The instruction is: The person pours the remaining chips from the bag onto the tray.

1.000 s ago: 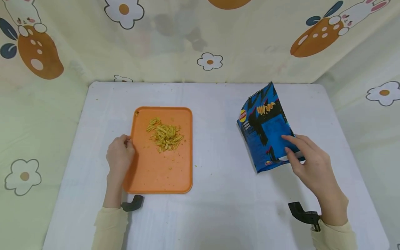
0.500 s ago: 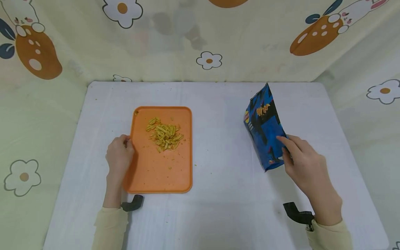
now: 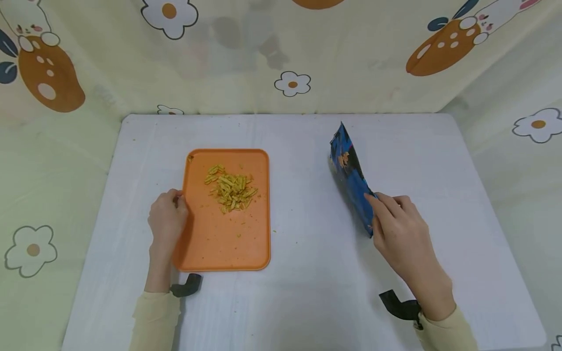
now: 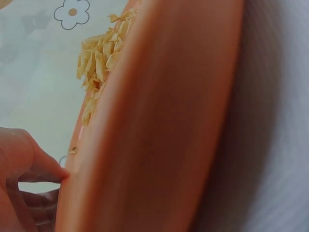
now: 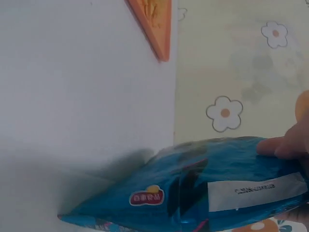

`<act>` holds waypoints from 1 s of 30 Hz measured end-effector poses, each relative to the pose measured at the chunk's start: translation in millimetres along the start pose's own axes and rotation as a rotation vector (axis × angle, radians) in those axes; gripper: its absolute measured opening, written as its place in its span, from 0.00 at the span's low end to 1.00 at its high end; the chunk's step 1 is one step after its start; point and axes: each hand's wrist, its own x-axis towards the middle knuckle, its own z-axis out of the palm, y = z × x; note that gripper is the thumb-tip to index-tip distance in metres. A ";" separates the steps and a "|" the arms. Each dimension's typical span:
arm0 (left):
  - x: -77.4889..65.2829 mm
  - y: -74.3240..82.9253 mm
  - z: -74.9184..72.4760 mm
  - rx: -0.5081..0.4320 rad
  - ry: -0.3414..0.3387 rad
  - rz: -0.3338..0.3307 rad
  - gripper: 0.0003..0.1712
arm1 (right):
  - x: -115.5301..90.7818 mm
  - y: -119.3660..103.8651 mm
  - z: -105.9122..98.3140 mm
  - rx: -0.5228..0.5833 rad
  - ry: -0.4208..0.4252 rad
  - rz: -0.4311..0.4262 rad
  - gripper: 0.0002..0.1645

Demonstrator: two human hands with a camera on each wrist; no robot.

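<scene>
An orange tray [image 3: 246,239] with a raised rim lies on the table, left of centre. On its surface sits a small heap of yellow crinkled chip pieces [image 3: 234,191], with crumbs scattered below. My left hand [image 3: 169,217] pinches the tray's left rim; in the left wrist view the thumb [image 4: 46,164] presses at that edge. My right hand [image 3: 401,234] grips a blue and black chip bag [image 3: 351,178] by its right side, fingers on one face. Seen from the head, the bag stands nearly edge-on; its printed side with a white label strip [image 5: 256,192] shows in the right wrist view.
The white table [image 3: 303,292] carries a few stray crumbs right of the tray. A cream curtain [image 3: 237,58] printed with flowers and rabbits hangs behind it and along both sides.
My right hand has moved left toward the tray with the chip bag. The bag has turned from showing its front to nearly edge-on. My left hand and the tray stay in place.
</scene>
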 end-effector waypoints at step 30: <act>0.8 -2.4 2.1 -0.001 0.015 0.009 0.17 | 8.5 -45.4 55.1 0.077 -0.031 -0.024 0.15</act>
